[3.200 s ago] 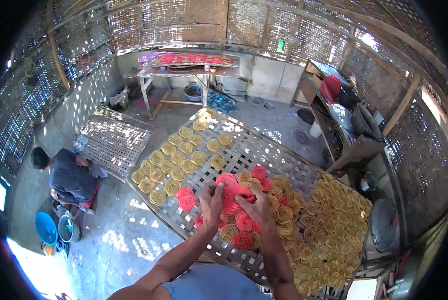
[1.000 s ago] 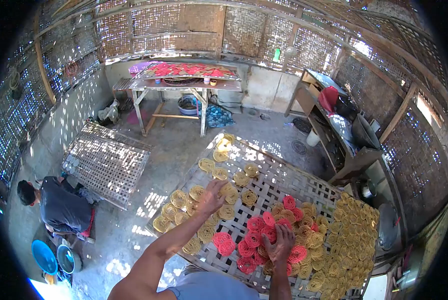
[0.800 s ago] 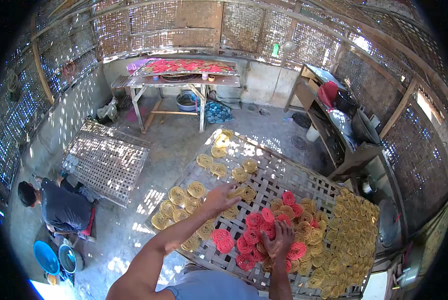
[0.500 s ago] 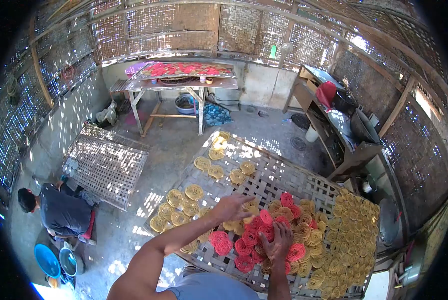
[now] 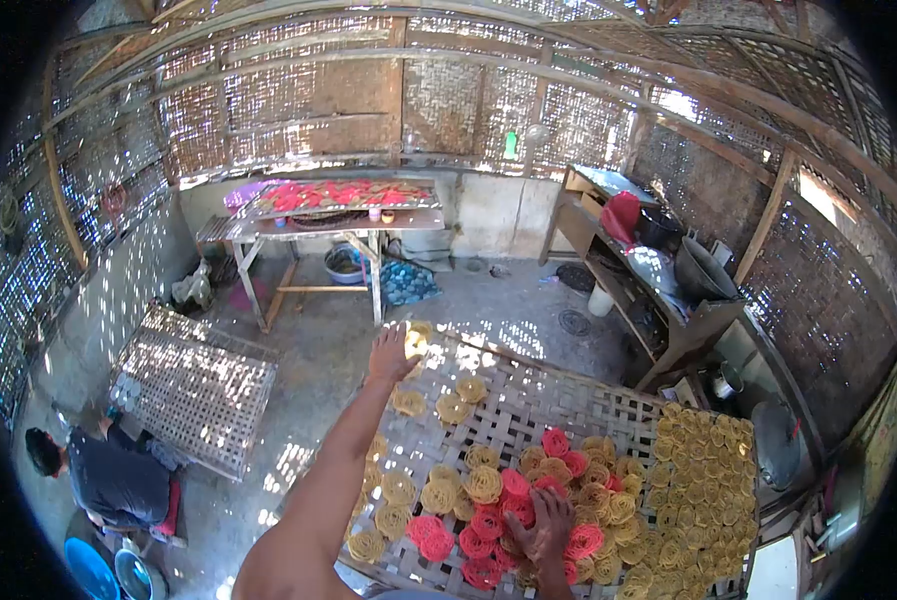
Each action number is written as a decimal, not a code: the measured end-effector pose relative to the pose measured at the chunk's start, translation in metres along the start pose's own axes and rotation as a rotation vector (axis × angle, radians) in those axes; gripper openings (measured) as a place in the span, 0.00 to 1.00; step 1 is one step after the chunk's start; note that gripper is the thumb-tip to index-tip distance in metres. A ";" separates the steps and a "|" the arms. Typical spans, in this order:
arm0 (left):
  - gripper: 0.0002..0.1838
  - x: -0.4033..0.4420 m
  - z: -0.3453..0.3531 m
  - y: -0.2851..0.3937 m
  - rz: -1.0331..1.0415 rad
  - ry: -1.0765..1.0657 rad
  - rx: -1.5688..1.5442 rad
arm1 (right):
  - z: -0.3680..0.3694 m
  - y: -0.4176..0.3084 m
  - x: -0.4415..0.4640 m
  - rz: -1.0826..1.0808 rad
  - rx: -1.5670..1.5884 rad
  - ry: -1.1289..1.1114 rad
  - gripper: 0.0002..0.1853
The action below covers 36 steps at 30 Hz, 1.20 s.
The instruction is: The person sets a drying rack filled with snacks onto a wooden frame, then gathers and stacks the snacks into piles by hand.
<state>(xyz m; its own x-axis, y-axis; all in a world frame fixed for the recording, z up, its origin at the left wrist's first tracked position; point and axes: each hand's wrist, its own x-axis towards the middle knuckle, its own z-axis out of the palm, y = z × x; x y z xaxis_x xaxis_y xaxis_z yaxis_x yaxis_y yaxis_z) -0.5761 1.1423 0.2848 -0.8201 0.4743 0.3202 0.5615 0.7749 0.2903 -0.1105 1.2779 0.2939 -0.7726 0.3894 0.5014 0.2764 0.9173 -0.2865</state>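
My left hand [image 5: 392, 354] is stretched out to the far left corner of a woven bamboo rack [image 5: 528, 400]. Its fingers look extended against a yellow coiled round [image 5: 417, 342], noodle-like and resembling a raw cracker; whether they grip it is hard to see. My right hand [image 5: 542, 526] rests with fingers spread on a heap of red rounds [image 5: 487, 522] and yellow rounds [image 5: 621, 507] at the near middle of the rack. Left of the heap lie loose yellow rounds [image 5: 398, 487], some overlapping. Tight rows of yellow rounds [image 5: 703, 470] cover the right side.
A person [image 5: 118, 480] crouches at the left beside another woven rack [image 5: 203, 385] and blue basins [image 5: 90, 570]. At the back, a table [image 5: 408, 220] bears red rounds. A wooden shelf unit [image 5: 618, 260] with pans [image 5: 703, 270] stands at the right.
My left hand has gone from above the heap to the rack's far left corner. The right hand stays on the heap. The whole view has shifted, with the scene lower and slightly left.
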 end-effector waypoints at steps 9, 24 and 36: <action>0.33 0.064 0.027 0.003 0.195 -0.175 0.079 | -0.007 -0.005 0.003 0.031 0.005 -0.047 0.33; 0.35 0.081 0.011 0.014 0.094 -0.156 0.053 | -0.009 -0.010 0.003 0.125 0.082 -0.088 0.35; 0.28 0.086 0.038 0.014 0.083 0.261 -0.041 | -0.002 -0.003 -0.001 0.116 0.113 -0.099 0.35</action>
<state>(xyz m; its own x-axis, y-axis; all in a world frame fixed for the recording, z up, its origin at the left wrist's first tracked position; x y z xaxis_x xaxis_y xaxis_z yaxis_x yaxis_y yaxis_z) -0.6429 1.2101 0.2819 -0.7175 0.4077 0.5648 0.6341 0.7179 0.2874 -0.1095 1.2750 0.2957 -0.7931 0.4769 0.3788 0.3054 0.8495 -0.4302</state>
